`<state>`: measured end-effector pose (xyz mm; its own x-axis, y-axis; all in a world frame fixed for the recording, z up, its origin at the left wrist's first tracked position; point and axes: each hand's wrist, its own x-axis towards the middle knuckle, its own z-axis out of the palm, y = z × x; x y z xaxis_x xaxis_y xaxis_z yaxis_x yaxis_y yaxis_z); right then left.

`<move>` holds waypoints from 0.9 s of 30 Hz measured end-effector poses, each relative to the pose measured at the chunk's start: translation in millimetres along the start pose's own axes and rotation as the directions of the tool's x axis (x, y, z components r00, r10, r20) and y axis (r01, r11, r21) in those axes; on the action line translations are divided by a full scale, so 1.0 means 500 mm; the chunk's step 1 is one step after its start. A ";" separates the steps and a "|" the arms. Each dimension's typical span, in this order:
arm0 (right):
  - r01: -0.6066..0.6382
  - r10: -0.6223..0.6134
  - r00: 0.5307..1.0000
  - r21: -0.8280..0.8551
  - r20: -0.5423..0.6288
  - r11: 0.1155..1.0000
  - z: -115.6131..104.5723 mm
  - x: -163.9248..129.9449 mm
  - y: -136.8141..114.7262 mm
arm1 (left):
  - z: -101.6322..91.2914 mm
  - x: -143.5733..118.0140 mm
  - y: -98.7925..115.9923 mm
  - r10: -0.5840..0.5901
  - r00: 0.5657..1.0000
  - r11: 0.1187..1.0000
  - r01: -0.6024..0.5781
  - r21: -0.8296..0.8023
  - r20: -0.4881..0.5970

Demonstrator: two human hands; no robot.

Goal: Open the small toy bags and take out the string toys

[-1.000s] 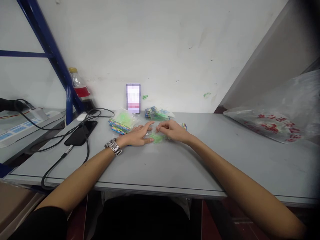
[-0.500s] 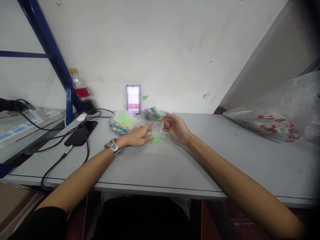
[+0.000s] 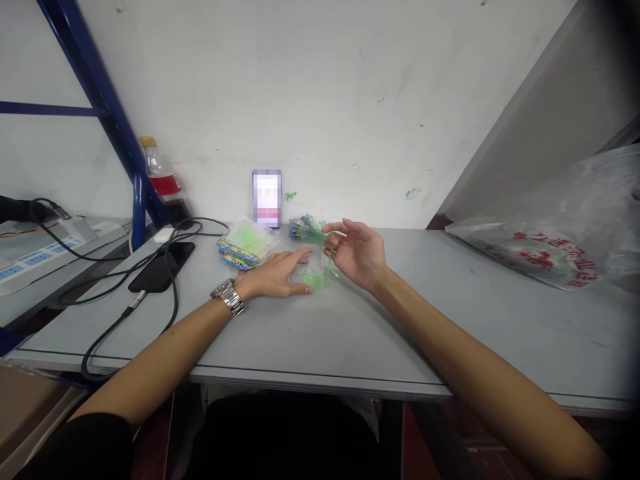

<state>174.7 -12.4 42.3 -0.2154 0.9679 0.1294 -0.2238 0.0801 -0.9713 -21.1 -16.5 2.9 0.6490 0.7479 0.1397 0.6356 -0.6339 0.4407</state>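
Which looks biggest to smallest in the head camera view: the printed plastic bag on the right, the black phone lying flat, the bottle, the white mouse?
1. Printed plastic bag, clearly largest, though partly cut off by the frame.
2. Black phone.
3. Bottle, partly hidden behind the blue frame and farther off, so its rank against the phone is unsure.
4. White mouse, smallest.

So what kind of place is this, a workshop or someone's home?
Probably a small packing workbench: a grey table against a bare wall, small packets of green pieces, a blue metal rack alongside.
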 end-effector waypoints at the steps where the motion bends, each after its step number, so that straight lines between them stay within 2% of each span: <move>1: 0.006 -0.006 1.000 -0.010 0.000 1.000 0.001 0.000 0.000 | 0.000 0.000 0.001 -0.002 1.000 1.000 0.002 -0.001 0.002; 7: 0.038 -0.038 0.999 -0.088 0.008 0.995 0.007 0.002 0.007 | -0.001 -0.001 0.006 -0.007 1.000 1.000 0.007 -0.019 0.008; 14: -0.079 0.084 0.993 -0.063 0.078 0.995 0.005 0.005 0.021 | -0.002 -0.002 0.008 -0.009 1.000 0.999 0.009 -0.042 -0.016; 20: -0.096 0.113 0.992 -0.246 0.057 0.965 -0.003 0.011 0.033 | -0.002 -0.002 0.009 0.000 1.000 0.999 -0.001 -0.051 -0.016; 24: -0.057 0.080 0.996 -0.468 0.030 0.882 -0.009 0.015 0.040 | -0.002 -0.002 0.007 -0.009 1.000 0.999 0.009 -0.048 -0.010; 25: -0.022 0.051 0.998 -0.543 0.038 0.839 -0.010 0.015 0.040 | -0.002 -0.002 0.007 -0.012 1.000 0.999 0.011 -0.047 -0.010; 27: 0.080 -0.026 0.996 -0.709 0.087 0.701 -0.013 0.013 0.040 | -0.002 -0.002 0.008 -0.009 1.000 0.999 0.009 -0.045 -0.013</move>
<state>175.0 -3.1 22.4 -0.2916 0.9411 0.1711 0.5001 0.3024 -0.8115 -19.7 -19.6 5.4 0.6377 0.7561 0.1470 0.6215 -0.6178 0.4817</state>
